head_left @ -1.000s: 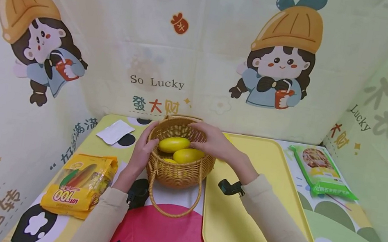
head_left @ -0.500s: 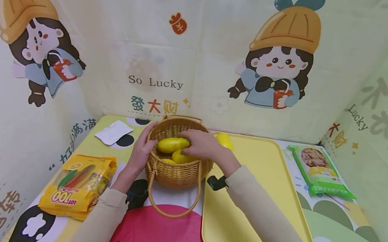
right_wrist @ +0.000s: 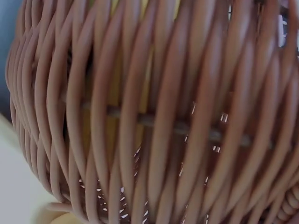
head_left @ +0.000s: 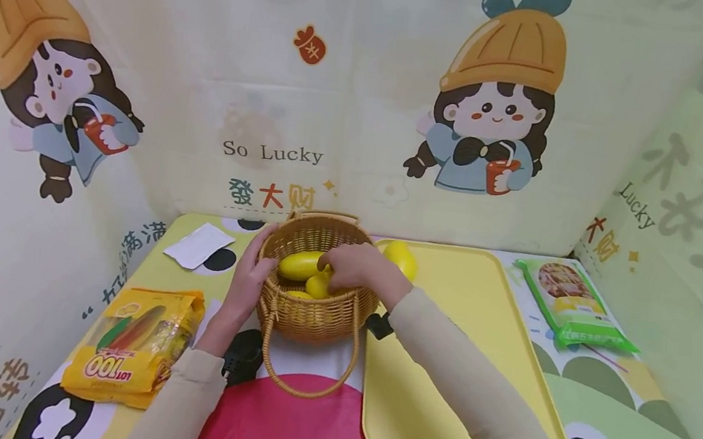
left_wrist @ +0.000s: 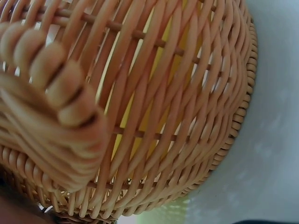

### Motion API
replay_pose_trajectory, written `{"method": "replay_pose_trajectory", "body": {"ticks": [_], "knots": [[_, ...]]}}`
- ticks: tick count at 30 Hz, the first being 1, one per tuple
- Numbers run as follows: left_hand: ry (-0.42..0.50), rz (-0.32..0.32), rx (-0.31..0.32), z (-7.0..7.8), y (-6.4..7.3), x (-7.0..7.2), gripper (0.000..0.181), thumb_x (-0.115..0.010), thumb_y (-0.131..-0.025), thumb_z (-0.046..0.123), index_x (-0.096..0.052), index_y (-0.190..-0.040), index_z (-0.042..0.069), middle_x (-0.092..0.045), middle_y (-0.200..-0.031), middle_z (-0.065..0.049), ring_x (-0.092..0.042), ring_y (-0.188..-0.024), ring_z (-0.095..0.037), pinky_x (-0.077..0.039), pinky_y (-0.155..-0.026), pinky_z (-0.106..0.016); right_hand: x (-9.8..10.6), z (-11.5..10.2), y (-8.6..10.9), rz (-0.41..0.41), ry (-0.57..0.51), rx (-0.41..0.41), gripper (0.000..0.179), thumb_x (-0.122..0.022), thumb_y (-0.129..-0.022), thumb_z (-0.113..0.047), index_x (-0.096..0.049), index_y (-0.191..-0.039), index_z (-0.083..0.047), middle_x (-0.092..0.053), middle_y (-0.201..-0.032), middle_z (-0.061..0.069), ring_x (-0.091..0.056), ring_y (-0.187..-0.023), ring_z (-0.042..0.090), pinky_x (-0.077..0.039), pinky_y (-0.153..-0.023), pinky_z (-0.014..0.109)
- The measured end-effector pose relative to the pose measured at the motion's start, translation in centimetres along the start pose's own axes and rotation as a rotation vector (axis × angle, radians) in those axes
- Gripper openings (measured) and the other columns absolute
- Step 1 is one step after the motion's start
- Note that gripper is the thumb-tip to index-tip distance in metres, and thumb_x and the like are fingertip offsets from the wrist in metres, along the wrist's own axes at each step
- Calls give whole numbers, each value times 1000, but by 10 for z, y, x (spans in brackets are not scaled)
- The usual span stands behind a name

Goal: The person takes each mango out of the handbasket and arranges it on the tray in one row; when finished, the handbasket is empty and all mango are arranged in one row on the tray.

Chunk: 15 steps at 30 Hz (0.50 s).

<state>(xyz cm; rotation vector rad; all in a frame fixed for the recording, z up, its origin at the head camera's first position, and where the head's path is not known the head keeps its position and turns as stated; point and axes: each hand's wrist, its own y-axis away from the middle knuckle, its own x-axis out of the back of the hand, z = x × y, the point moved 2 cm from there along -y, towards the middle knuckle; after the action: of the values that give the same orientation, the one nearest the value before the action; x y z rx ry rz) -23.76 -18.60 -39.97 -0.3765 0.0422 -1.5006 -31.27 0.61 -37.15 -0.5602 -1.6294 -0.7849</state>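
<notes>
A wicker basket (head_left: 313, 319) stands at the tray's left edge, its front handle folded down. My left hand (head_left: 246, 283) grips the basket's left side, thumb over the rim. Inside, the fingers of my right hand (head_left: 361, 270) curl round a yellow mango (head_left: 317, 286), partly hiding it. Another mango (head_left: 299, 266) lies beside it, and a bit of a third (head_left: 300, 295) shows behind the front rim. Both wrist views are filled by the basket's weave (left_wrist: 163, 93), with yellow showing through the gaps.
Right of the basket lies a yellow tray (head_left: 456, 384) with a mango (head_left: 401, 258) at its back left corner. A yellow snack bag (head_left: 134, 346) and a white packet (head_left: 199, 245) lie on the left. At the far right is a green food packet (head_left: 576, 300).
My right hand has moved from the basket's right rim down into it and taken hold of a mango, which has turned. The mango on the tray has come out from behind my arm.
</notes>
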Motion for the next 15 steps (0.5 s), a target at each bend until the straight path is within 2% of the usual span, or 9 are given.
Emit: {"method": "replay_pose_trajectory", "body": {"ticks": [5,11,15], "knots": [[-15,-1,-14,2,1,2,62,-40,-95,5,-29,-156,9,-27,-163,-11,-31,-148,-35,-30,-119,-54,-1,-3,-3,-40,14,-45,45,-65,-82,-26,-67,-127,-31,-67,-126,-6,-59,-102,16,-44,-97,44],[-13,1,-19,2,3,1,62,-40,-96,6,-29,-156,9,-27,-163,-11,-29,-149,-34,-29,-119,-55,-3,-6,-5,-112,-5,-51,33,-61,-88,-26,-69,-119,-32,-65,-114,-6,-54,-96,18,-41,-94,44],[-7,4,-31,-17,-4,1,62,-40,-96,7,-29,-157,14,-26,-164,-8,-28,-150,-33,-28,-120,-54,-6,-6,-7,-138,-35,-50,37,-60,-90,-29,-66,-127,-32,-64,-123,-5,-55,-103,17,-44,-95,42]]}}
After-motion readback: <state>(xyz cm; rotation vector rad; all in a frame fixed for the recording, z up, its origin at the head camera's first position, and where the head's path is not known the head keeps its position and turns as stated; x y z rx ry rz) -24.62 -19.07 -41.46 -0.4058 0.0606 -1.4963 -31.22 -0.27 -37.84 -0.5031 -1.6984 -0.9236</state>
